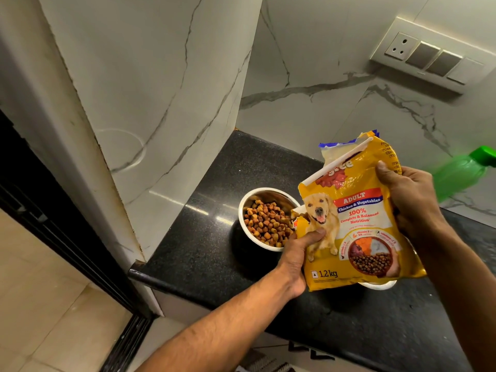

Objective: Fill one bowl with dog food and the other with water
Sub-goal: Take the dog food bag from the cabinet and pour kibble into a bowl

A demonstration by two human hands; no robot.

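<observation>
bowl one: steel bowl point(252, 208) on the black tabletop point(204, 253) near the wall corner, kibble point(268, 224) piled inside. We judge the food half close to done or done.
bag: yellow dog food bag point(357, 226) held above the tabletop, just right of the bowl, torn lower-left corner touching or just over the bowl's rim. We can't tell if kibble is falling right now.
left hand point(298, 256): grasping the bag's lower-left edge, thumb on the front.
right hand point(413, 202): grasping the bag's upper-right side, thumb on the front.
bowl two: only a pale rim point(381, 285) shows below the bag; the rest is hidden, so we can't tell what's in it.
water: green bottle point(461, 175) lies tilted at the right edge, well apart from the bowls, untouched by either hand.
left to do: set the bag down, put water in the second bowl. We judge the task roughly half done.
</observation>
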